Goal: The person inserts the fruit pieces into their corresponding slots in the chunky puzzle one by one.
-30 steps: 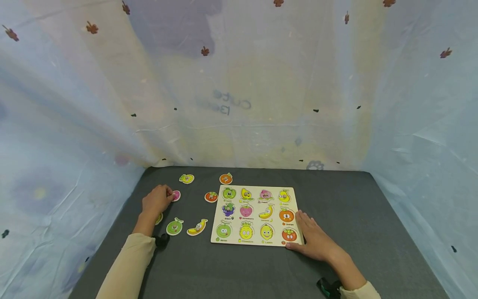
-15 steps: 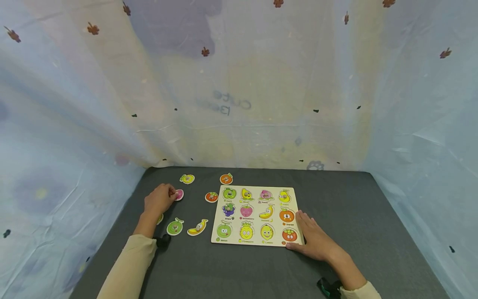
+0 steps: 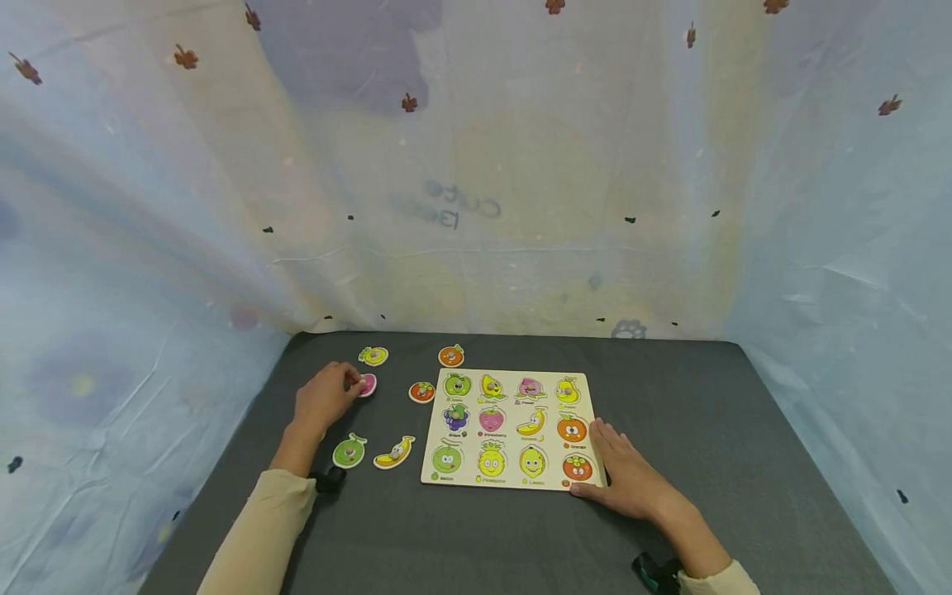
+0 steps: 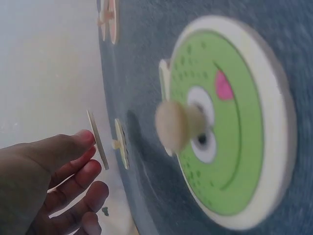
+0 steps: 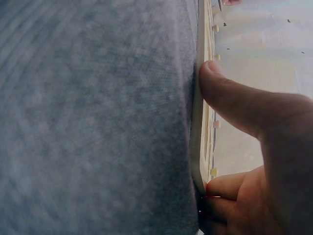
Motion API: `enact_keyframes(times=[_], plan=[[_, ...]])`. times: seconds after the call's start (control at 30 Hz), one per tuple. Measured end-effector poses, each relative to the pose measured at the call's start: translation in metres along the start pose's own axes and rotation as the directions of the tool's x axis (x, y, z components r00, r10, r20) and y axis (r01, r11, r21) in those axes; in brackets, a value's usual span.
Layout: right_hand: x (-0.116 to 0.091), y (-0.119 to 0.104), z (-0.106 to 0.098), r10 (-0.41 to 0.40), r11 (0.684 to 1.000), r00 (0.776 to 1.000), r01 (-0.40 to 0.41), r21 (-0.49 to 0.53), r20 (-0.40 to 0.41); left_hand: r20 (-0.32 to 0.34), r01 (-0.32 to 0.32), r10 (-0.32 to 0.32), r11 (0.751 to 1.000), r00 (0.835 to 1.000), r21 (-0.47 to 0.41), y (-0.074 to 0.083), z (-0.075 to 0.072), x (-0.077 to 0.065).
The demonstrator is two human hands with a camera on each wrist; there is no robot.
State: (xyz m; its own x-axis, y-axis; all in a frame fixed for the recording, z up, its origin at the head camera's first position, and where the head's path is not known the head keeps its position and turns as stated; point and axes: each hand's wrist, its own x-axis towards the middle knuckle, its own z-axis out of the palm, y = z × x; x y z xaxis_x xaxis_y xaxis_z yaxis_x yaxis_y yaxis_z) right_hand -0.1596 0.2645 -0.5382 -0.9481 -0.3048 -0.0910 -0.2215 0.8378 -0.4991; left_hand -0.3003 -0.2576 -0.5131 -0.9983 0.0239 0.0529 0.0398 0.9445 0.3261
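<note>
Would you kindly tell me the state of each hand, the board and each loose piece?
Pink piece: held, raised off the table
Left hand: pinching the pink piece
Puzzle board: face up on the table
Right hand: resting at the board's right edge
Green piece: face up, knob upward
Banana piece: face up
Red piece: face up
Orange piece: face up
Yellow piece: face up

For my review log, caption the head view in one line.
The left hand pinches a pink piece while the right hand rests at the right edge of the fruit puzzle board.

Cream sleeves (image 3: 260, 529), black wrist gear (image 3: 654, 572)
</note>
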Motion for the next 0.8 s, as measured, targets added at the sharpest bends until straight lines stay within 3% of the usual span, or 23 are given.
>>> enact_keyframes(times=[0.8], plan=[[-0.001,-0.004,-0.002,0.006,1.000,1.000,-0.006,0.005,0.013,-0.022,-0.104,0.104,0.995,0.994,-0.006,0.045,0.005,-0.010]])
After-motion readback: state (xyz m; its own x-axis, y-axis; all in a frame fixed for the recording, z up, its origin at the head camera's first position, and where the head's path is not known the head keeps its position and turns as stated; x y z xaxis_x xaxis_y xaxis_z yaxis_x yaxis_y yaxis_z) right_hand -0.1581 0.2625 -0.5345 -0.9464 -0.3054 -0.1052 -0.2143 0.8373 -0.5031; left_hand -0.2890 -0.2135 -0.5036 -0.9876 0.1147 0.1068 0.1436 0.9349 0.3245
